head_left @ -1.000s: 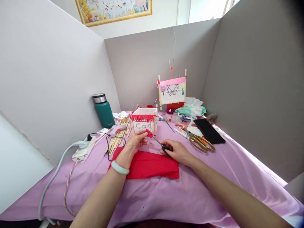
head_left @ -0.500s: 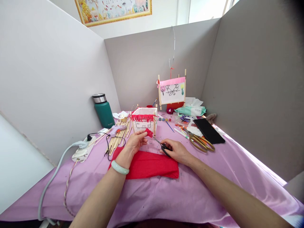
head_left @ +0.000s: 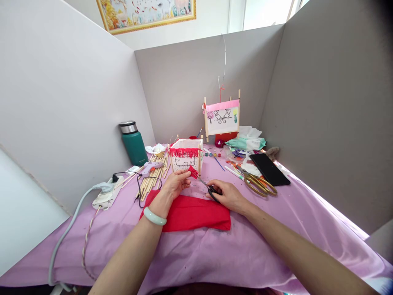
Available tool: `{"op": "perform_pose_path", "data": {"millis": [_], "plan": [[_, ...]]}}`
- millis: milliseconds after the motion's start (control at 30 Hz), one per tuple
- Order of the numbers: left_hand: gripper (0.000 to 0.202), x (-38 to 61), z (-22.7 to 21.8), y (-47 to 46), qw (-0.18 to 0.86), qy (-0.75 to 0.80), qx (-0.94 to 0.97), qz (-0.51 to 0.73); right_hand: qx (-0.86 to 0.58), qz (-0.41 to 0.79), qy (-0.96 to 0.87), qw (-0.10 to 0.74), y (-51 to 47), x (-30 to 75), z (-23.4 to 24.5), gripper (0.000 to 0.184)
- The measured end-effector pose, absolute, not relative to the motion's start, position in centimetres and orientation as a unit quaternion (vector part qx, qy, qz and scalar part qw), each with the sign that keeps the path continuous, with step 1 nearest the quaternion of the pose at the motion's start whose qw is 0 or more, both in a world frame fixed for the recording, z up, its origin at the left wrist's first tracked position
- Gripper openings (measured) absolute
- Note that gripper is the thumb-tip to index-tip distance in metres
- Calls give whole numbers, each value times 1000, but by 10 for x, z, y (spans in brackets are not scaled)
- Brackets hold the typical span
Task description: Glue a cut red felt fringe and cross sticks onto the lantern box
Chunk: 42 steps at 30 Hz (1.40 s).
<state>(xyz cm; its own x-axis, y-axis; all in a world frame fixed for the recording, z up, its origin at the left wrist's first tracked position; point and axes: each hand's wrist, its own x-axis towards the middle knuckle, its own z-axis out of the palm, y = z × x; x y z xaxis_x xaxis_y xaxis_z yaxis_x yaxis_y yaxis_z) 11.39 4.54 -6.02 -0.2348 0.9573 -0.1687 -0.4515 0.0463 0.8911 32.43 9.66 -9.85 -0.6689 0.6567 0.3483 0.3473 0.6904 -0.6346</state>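
My left hand (head_left: 175, 184) pinches a small piece of red paper (head_left: 193, 172) just in front of a white paper box lantern (head_left: 187, 157) with a red fringe. My right hand (head_left: 229, 196) is closed round the black handles of small scissors (head_left: 208, 186), whose blades point at the red piece. Both hands hover over a folded red paper sheet (head_left: 193, 214) lying on the purple tablecloth (head_left: 215, 254). A pale green bangle (head_left: 154, 217) sits on my left wrist.
A green flask (head_left: 134, 142) stands at the back left, beside bamboo sticks (head_left: 153, 174), a glue gun (head_left: 151, 167) and a power strip (head_left: 108, 192). Gold scissors (head_left: 258, 182), a black phone (head_left: 269, 169), wipes (head_left: 245, 143) and a second lantern (head_left: 222, 116) lie right. Grey partitions surround the table.
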Motion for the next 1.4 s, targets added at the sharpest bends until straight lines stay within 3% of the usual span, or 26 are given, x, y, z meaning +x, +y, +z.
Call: {"op": "perform_pose_path", "data": {"millis": [1400], "plan": [[9, 115, -60, 45, 562, 471, 277, 621, -290, 261, -874, 289, 98, 324, -99, 33]]}}
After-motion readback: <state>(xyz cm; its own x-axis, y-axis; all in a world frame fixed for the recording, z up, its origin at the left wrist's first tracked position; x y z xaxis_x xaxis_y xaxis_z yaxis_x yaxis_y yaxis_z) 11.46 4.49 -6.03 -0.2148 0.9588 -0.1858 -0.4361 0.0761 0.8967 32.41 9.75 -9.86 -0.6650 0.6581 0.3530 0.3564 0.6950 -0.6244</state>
